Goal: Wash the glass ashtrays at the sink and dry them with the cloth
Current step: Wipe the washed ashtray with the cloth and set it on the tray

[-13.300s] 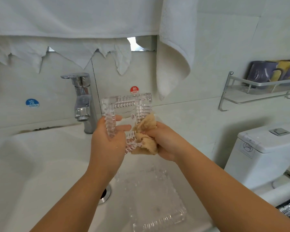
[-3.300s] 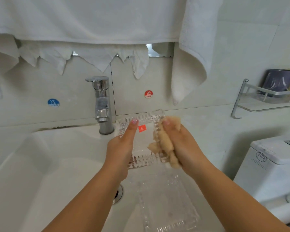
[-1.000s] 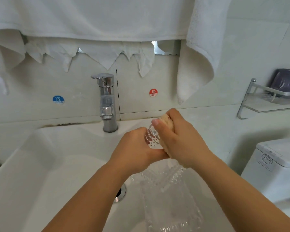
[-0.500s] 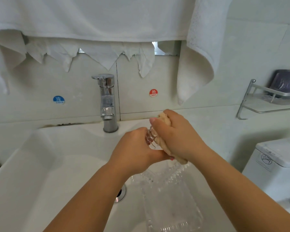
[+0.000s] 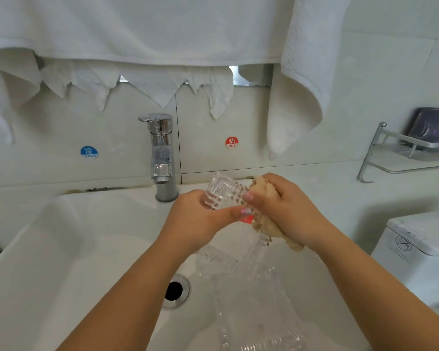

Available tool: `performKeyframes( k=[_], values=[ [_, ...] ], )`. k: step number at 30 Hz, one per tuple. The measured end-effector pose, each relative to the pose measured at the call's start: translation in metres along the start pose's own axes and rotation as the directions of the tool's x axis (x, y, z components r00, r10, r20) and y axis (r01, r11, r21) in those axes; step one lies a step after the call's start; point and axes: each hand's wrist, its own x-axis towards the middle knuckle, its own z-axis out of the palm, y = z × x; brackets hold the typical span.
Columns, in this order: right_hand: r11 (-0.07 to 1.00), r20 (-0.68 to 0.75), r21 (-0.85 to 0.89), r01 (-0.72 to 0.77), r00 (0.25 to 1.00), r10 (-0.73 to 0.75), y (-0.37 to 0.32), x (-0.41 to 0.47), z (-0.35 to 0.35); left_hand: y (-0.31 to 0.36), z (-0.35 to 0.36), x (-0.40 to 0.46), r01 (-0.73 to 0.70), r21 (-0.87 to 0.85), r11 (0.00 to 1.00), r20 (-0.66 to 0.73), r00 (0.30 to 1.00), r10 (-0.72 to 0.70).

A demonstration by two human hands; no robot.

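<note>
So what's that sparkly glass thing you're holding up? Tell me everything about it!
It is a clear glass ashtray with bumpy ridged edges that catch the light. A small red sticker sits on it. It is held up, tilted, above the white sink, in front of the tap. The left hand grips it, and the right hand presses a beige cloth against its right side. Hands and cloth hide much of it.

Glass ashtray wiped with a cloth above a white sink.
The left hand (image 5: 198,219) grips the ashtray (image 5: 222,192); the right hand (image 5: 287,211) presses a beige cloth (image 5: 266,221) against it. A second ashtray (image 5: 254,307) lies in the sink (image 5: 61,262), right of the drain (image 5: 175,291).
</note>
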Motion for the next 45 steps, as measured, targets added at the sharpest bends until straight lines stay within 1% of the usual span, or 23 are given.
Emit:
performKeyframes(
  k=[2,3,8,12,14,16,17,19,21,22,25,27,28,31,32,33,34,36,38,40,42,43,45],
  values=[
    [0.989,0.038,-0.145,0.031,0.999,-0.026,-0.005,-0.002,0.004,-0.001,0.001,0.0,-0.021,0.075,0.997,0.044,0.999,0.018],
    [0.989,0.059,-0.142,0.036,0.998,-0.028,-0.005,-0.002,0.006,-0.002,0.002,0.0,-0.039,0.118,0.992,0.072,0.997,0.03],
    [0.997,0.103,0.074,0.023,0.994,-0.03,-0.006,0.0,0.005,-0.003,0.003,-0.001,-0.089,0.187,0.978,0.095,0.993,0.072],
    [0.972,0.076,0.234,-0.01,0.997,-0.008,-0.01,-0.007,0.003,0.0,0.002,-0.004,-0.174,0.217,0.961,0.024,0.985,0.173],
    [0.958,0.024,0.285,-0.024,1.0,0.018,-0.009,-0.007,0.002,0.003,0.002,-0.006,-0.18,0.127,0.975,-0.048,0.981,0.187],
    [0.93,-0.025,0.361,-0.064,0.997,0.078,-0.007,-0.006,0.0,0.004,0.003,-0.006,-0.128,-0.065,0.99,-0.131,0.984,0.118],
    [0.915,-0.04,0.396,-0.084,0.993,0.108,-0.007,-0.006,-0.001,0.004,0.005,-0.007,-0.082,-0.2,0.976,-0.139,0.989,0.055],
    [0.876,-0.06,0.465,-0.131,0.982,0.179,-0.01,-0.005,-0.001,0.002,0.011,-0.007,0.03,-0.422,0.906,-0.058,0.996,-0.061],
    [0.821,-0.047,0.539,-0.19,0.966,0.255,-0.013,-0.004,-0.002,0.001,0.021,-0.01,0.142,-0.46,0.876,0.034,0.989,-0.142],
    [0.795,-0.031,0.567,-0.214,0.959,0.281,-0.014,-0.004,-0.002,0.0,0.025,-0.01,0.161,-0.476,0.865,0.045,0.986,-0.159],
    [0.763,0.019,0.602,-0.235,0.96,0.281,-0.014,-0.003,0.002,-0.002,0.027,-0.008,0.134,-0.532,0.836,-0.022,0.985,-0.172],
    [0.698,0.004,0.664,-0.269,0.935,0.356,-0.011,-0.001,0.004,-0.004,0.023,-0.006,0.13,-0.528,0.839,-0.035,0.984,-0.174],
    [0.632,-0.005,0.722,-0.282,0.911,0.412,-0.013,0.0,0.003,-0.005,0.021,-0.004,0.128,-0.509,0.851,-0.029,0.986,-0.165],
    [0.36,-0.001,0.911,-0.199,0.874,0.486,-0.018,0.006,-0.003,-0.009,0.016,-0.001,0.084,-0.409,0.909,0.014,0.996,-0.085],
    [0.364,-0.045,0.917,-0.161,0.868,0.495,-0.02,0.009,-0.005,-0.01,0.015,-0.001,0.055,-0.357,0.932,0.035,0.998,-0.046],
    [0.443,-0.117,0.886,-0.136,0.86,0.497,-0.02,0.012,-0.008,-0.01,0.014,-0.002,0.03,-0.305,0.952,0.061,0.998,-0.012],
    [0.552,-0.19,0.824,-0.13,0.854,0.484,-0.022,0.014,-0.01,-0.01,0.013,-0.002,0.009,-0.262,0.965,0.083,0.996,0.014],
    [0.778,-0.291,0.611,-0.148,0.872,0.394,-0.025,0.017,-0.014,-0.011,0.011,-0.001,-0.003,-0.217,0.976,0.104,0.994,0.026],
    [0.921,-0.288,0.359,-0.149,0.921,0.262,-0.028,0.016,-0.014,-0.011,0.007,0.002,-0.003,-0.196,0.981,0.098,0.995,0.023],
    [0.974,-0.238,0.179,-0.141,0.954,0.182,-0.025,0.012,-0.015,-0.011,0.006,0.004,0.01,-0.197,0.98,0.07,0.998,0.004],
    [0.988,-0.095,0.095,-0.121,0.987,0.13,-0.018,0.008,-0.018,-0.01,0.005,0.005,0.064,-0.234,0.97,0.041,0.998,-0.056],
    [0.988,0.017,0.101,-0.113,0.994,0.112,-0.013,0.008,-0.022,-0.009,0.005,0.005,0.098,-0.26,0.961,0.036,0.995,-0.092],
    [0.977,0.209,0.167,-0.135,0.973,0.099,-0.002,0.009,-0.032,-0.009,0.004,0.006,0.16,-0.31,0.937,0.056,0.987,-0.15]
  ],
)
